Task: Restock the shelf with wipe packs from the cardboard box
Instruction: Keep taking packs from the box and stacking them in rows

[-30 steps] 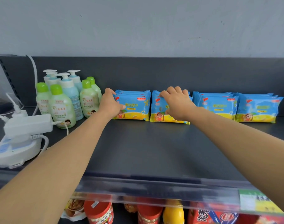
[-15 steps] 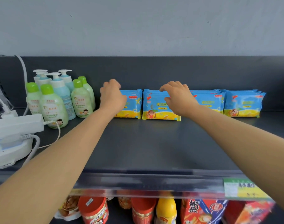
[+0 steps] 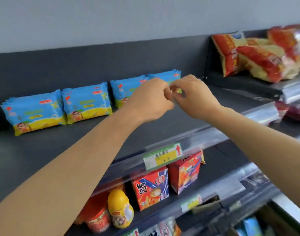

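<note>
Four stacks of blue-and-yellow wipe packs stand in a row at the back of the dark shelf [image 3: 43,150]: the first stack [image 3: 33,111], the second stack [image 3: 87,103], the third stack [image 3: 127,89] and the rightmost stack [image 3: 164,76]. My left hand [image 3: 151,99] and my right hand [image 3: 195,96] meet in front of the rightmost stack, both with curled fingers. My right thumb and fingers pinch the yellow lower edge of its front pack. My left knuckles hide what that hand touches. Both hands cover part of the last two stacks.
Red and yellow snack bags [image 3: 258,53] lie on the neighbouring shelf to the right. A price label [image 3: 163,155] sits on the clear front rail. Below are snack boxes [image 3: 151,188], a yellow bottle [image 3: 120,208] and red jars [image 3: 96,217]. Blurred blue packs [image 3: 251,225] show at the bottom right.
Both hands left the two left stacks and moved right to the rightmost stack. My view swung right and tilted; the lotion bottles and white device are out of view.
</note>
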`<act>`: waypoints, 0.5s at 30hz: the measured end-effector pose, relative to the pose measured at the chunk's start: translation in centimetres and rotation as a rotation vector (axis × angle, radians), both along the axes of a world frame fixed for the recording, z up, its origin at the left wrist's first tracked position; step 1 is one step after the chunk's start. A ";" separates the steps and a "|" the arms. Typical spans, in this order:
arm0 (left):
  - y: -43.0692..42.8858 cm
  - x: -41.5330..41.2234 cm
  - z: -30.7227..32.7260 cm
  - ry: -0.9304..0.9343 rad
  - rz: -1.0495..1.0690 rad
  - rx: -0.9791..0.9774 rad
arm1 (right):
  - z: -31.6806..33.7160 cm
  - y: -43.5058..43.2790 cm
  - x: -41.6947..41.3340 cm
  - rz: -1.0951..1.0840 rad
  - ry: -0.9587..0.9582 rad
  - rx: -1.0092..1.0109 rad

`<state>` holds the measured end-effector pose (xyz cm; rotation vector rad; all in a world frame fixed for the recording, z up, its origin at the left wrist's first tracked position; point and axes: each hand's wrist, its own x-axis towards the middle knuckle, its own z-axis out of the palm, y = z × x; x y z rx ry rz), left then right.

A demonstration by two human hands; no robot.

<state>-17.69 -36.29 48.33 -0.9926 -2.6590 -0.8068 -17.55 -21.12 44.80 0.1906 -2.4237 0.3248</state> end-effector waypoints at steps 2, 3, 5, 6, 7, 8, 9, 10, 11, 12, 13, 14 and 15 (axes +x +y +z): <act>4.2 1.5 -0.7 -0.026 -0.127 -0.031 | -1.2 4.3 3.7 -0.098 0.008 -0.054; 6.5 2.4 -1.2 -0.044 -0.186 -0.047 | -2.0 6.4 5.7 -0.155 0.002 -0.086; 11.0 4.3 -2.5 -0.094 -0.303 -0.074 | -3.7 10.4 9.6 -0.282 -0.026 -0.151; 13.2 5.4 -3.2 -0.122 -0.362 -0.093 | -4.5 12.3 11.6 -0.348 -0.043 -0.177; 15.4 6.5 -4.1 -0.157 -0.417 -0.114 | -5.3 14.0 13.5 -0.413 -0.061 -0.200; 17.5 7.7 -4.9 -0.191 -0.466 -0.140 | -6.2 15.6 15.3 -0.474 -0.084 -0.216; 19.5 8.9 -5.8 -0.221 -0.510 -0.170 | -7.2 17.2 16.9 -0.529 -0.113 -0.224; 21.5 10.0 -6.8 -0.250 -0.549 -0.201 | -8.3 18.6 18.4 -0.578 -0.147 -0.231; 23.2 11.1 -7.9 -0.279 -0.581 -0.230 | -9.3 19.8 19.8 -0.621 -0.180 -0.239; 24.9 12.1 -9.0 -0.304 -0.606 -0.258 | -10.3 21.0 21.2 -0.657 -0.210 -0.252; 26.4 12.9 -10.1 -0.328 -0.625 -0.290 | -11.3 21.9 22.4 -0.686 -0.243 -0.270; 27.8 13.6 -11.2 -0.350 -0.635 -0.325 | -12.3 22.8 23.6 -0.712 -0.276 -0.287; 29.0 14.2 -12.4 -0.374 -0.640 -0.360 | -13.2 23.5 24.8 -0.738 -0.312 -0.301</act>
